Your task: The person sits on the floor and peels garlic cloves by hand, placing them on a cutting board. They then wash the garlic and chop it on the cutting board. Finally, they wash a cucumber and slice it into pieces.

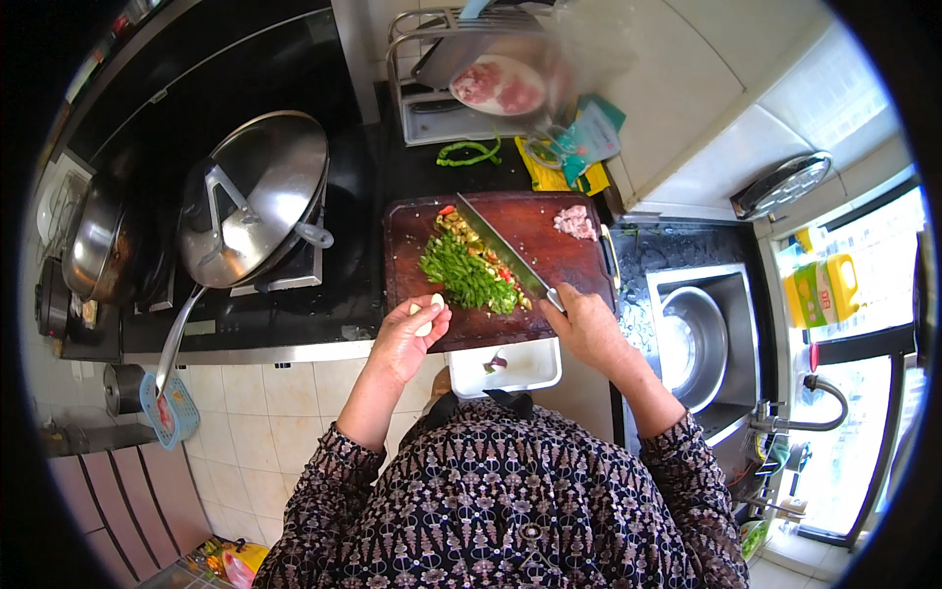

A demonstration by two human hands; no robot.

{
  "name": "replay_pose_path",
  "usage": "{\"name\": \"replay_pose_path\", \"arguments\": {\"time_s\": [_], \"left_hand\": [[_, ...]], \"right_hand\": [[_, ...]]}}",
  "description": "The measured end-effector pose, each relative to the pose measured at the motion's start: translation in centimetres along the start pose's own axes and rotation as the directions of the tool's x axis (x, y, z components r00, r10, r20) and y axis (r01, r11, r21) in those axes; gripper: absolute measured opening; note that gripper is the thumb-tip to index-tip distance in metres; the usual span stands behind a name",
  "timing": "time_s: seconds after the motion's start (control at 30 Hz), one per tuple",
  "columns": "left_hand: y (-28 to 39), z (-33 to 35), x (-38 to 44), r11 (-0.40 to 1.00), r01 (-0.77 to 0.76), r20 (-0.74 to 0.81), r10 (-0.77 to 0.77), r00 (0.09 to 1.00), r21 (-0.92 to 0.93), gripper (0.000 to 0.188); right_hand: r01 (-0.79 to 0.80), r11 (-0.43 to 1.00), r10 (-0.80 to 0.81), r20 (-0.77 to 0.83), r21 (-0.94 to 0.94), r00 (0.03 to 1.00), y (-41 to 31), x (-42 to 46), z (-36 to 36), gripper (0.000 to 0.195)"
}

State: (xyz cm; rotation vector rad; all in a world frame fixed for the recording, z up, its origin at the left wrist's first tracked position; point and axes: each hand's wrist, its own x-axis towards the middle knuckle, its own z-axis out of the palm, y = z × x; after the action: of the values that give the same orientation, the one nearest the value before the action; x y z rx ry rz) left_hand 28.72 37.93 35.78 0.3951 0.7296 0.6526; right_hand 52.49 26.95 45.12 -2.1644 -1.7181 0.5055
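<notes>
Between its fingers and thumb, my left hand (407, 331) holds peeled garlic cloves (422, 322) at the near left edge of a dark wooden cutting board (548, 221). A kitchen knife (504, 247) is gripped by the handle in my right hand (591, 324). Its blade points away to the left, low over the board or resting on it; I cannot tell which. Left of the blade lies a heap of chopped green vegetable (469, 274), with chopped red and yellowish pieces (464, 230) along it. Some minced pink meat (575, 221) sits at the board's far right.
A lidded wok (254, 199) stands on the stove at left, its handle jutting past the counter edge. Behind the board are green peppers (469, 153), packets (589, 143) and a plate of meat (498, 85). A white tray (541, 368) sits below; a sink with a metal basin (692, 346) is right.
</notes>
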Motion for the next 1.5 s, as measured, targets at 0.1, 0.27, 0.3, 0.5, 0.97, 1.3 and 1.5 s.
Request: {"name": "replay_pose_path", "arguments": {"time_s": [0.1,0.27,0.3,0.5,0.97,1.3,1.5], "left_hand": [[0.2,-0.1,-0.1,1.0,-0.001,0.006,0.001,1.0,-0.014,0.014],[0.2,0.2,-0.5,1.0,0.007,-0.003,-0.007,1.0,-0.014,0.013],[0.1,0.2,-0.5,1.0,0.01,-0.004,-0.01,1.0,-0.01,0.013],[-1.7,3.5,0.2,0.946,0.146,0.018,-0.158,0.987,0.291,0.023],[-10.4,12.9,11.5,-0.008,-0.497,0.489,0.195,0.85,0.868,0.015],[-8.3,14.0,9.7,0.037,-0.24,0.236,0.092,0.967,0.97,0.028],[-9.9,14.1,10.7,0.305,0.003,0.011,-0.045,0.999,0.952,0.025]], "right_hand": [[-0.017,0.999,0.02,0.088,-0.041,0.996,0.1,0.0,-0.2,0.032],[-0.059,0.998,0.059,0.002,0.001,0.998,0.7,-0.4,-0.4,0.031],[-0.053,0.998,0.054,-0.02,0.037,0.998,0.7,-0.7,-0.7,0.031],[-0.127,0.981,0.155,-0.21,0.144,0.965,1.7,-3.4,-1.3,0.023],[-0.395,0.896,0.432,-0.194,0.2,0.881,5.8,-6.4,-0.7,0.02],[-0.28,0.96,0.279,-0.218,0.03,0.935,6.3,-7.5,-0.2,0.01],[-0.249,0.967,0.238,-0.146,-0.061,0.96,5.7,-7.0,-0.5,0.009]]}}
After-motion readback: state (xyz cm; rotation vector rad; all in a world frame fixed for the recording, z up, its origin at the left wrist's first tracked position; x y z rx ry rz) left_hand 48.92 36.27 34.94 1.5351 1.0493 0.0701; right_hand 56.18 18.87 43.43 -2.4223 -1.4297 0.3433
